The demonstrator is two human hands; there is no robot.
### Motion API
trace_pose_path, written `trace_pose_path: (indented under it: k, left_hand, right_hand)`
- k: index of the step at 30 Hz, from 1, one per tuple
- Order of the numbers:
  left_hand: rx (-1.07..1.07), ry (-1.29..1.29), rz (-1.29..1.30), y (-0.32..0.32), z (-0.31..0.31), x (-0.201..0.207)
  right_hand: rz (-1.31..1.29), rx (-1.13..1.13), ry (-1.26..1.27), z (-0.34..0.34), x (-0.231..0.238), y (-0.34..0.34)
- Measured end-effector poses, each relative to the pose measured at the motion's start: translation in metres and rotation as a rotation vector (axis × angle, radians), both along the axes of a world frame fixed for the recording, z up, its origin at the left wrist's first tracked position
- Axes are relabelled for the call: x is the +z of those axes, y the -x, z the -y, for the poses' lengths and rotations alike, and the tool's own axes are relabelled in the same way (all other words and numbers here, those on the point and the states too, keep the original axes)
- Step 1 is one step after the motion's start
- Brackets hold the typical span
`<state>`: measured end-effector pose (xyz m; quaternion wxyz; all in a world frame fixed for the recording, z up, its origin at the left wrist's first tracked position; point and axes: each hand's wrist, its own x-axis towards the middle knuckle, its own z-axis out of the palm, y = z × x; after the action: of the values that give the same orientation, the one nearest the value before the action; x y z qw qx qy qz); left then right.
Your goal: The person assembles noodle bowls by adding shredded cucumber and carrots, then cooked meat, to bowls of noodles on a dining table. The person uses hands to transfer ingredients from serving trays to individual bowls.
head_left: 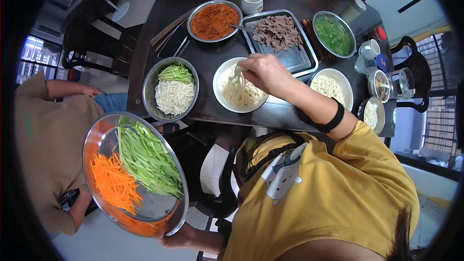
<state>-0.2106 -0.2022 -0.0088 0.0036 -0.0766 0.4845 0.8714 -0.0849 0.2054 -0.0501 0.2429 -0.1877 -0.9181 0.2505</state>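
My left hand point(180, 238) grips the rim of a wide metal bowl point(171, 162), tilted and held off the table at the lower left. Inside lie orange carrot shreds point(116, 183) and green cucumber shreds point(147, 159), side by side. Over a white bowl point(218, 97) of pale noodles point(238, 91), my right hand point(267, 71) has its fingers closed and pointing down. What they pinch is too hidden to make out. Left of it, a metal bowl point(146, 89) holds noodles point(174, 97) with cucumber shreds point(175, 72) on top.
Behind stand a bowl of red sauce point(213, 21), a tray of sliced meat point(278, 34) and a bowl of green soup point(333, 34). Another noodle bowl point(349, 89) sits right of my arm. Chopsticks point(169, 31) lie at left. A person in brown point(53, 150) is beside me.
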Motion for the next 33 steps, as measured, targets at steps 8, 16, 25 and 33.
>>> trace_pose_path:
  k: [8,16,25,33]
  left_hand:
    - [0.037,-0.04,0.025,0.001,-0.006,0.007]
    - [-0.015,-0.04,0.044,0.005,0.0,0.009]
    - [-0.135,-0.068,0.025,0.011,0.004,0.013]
    - [-0.091,-0.095,0.002,0.0,-0.002,0.026]
  right_hand:
    - [-0.167,-0.035,0.091,-0.005,0.08,-0.007]
    - [-0.199,-0.084,0.386,0.002,0.137,-0.008]
    - [-0.507,0.063,0.454,-0.02,0.187,-0.011]
    - [-0.763,0.6,0.569,-0.026,0.237,0.041]
